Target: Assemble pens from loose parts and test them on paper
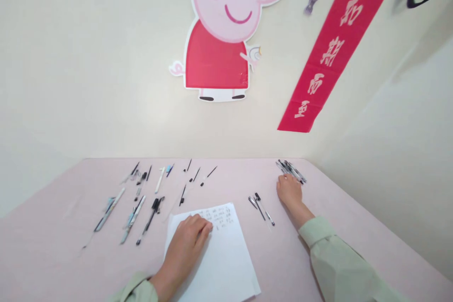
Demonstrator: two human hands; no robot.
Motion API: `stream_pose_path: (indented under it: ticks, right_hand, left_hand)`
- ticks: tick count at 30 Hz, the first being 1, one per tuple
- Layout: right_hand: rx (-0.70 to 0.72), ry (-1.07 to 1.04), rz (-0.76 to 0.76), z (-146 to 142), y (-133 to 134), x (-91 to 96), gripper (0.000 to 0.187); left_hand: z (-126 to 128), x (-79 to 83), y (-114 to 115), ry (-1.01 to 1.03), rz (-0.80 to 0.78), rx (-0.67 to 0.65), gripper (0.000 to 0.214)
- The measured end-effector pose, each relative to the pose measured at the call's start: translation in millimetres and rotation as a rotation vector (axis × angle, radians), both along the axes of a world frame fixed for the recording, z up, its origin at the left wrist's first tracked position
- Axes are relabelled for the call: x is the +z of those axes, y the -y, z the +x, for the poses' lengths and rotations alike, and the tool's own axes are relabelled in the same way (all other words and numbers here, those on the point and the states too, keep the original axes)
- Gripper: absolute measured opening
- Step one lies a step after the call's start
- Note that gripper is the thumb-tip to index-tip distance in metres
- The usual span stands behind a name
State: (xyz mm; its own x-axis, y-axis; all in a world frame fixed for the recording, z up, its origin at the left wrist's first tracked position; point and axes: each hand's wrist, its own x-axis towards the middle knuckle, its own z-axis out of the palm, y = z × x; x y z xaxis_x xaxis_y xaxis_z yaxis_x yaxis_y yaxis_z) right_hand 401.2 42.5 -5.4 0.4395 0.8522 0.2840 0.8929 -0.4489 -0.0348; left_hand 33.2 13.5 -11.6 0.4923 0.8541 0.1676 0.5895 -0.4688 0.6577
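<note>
My left hand rests palm down on a white sheet of paper, its fingers curled together and nothing seen sticking out of them. Rows of handwriting run across the top of the sheet. At the far right, my right hand touches the near side of a pile of pens. Its fingers are bent and closed, and their tips are hidden, so whether they grip a pen does not show. Between the hands lie a clear-barrelled pen, a dark refill and a small pen part.
On the left of the pink tabletop lie several pens taken apart, among them a light-barrelled pen and a black pen. Dark refills lie behind the paper. The wall bears a pig cutout and a red banner.
</note>
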Motion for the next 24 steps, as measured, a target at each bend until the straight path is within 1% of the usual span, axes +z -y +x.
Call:
stream_pose_path:
  ticks: [3, 6, 9, 10, 11, 14, 17, 21, 24]
  right_hand:
    - [0.164, -0.045, -0.004, -38, -15, 7.1, 0.031]
    - [0.373, -0.103, -0.033, -86, -29, 12.1, 0.029]
    - [0.569, -0.162, -0.067, -134, -41, 12.1, 0.026]
    - [0.635, -0.224, -0.08, -149, -45, 11.2, 0.026]
    - [0.666, -0.244, -0.082, -162, -50, 9.9, 0.027]
    - [0.694, -0.283, -0.066, -193, -65, 5.5, 0.029]
    - [0.681, -0.322, -0.027, -211, -77, 0.0, 0.031]
    - [0.67, -0.39, 0.039, -215, -82, -12.1, 0.031]
    - [0.66, -0.451, 0.106, -208, -78, -23.8, 0.038]
  left_hand:
    - [0, -0.8, 0, -0.005, 0.007, 0.002, 0.037]
    - [0, -0.1, 0, -0.011, 0.012, -0.005, 0.036]
    - [1, 0.7, 0, -0.016, 0.018, -0.003, 0.034]
    - [1, 0.5, 0, -0.02, 0.021, 0.001, 0.034]
    - [1, 0.1, 0, -0.026, 0.023, 0.004, 0.034]
    - [1, -2.0, 0, -0.043, 0.035, 0.011, 0.034]
    - [1, -3.7, 0, -0.054, 0.043, 0.02, 0.033]
    - [1, -2.5, 1, -0.065, 0.04, 0.023, 0.033]
    - [1, -0.3, 1, -0.069, 0.033, 0.023, 0.032]
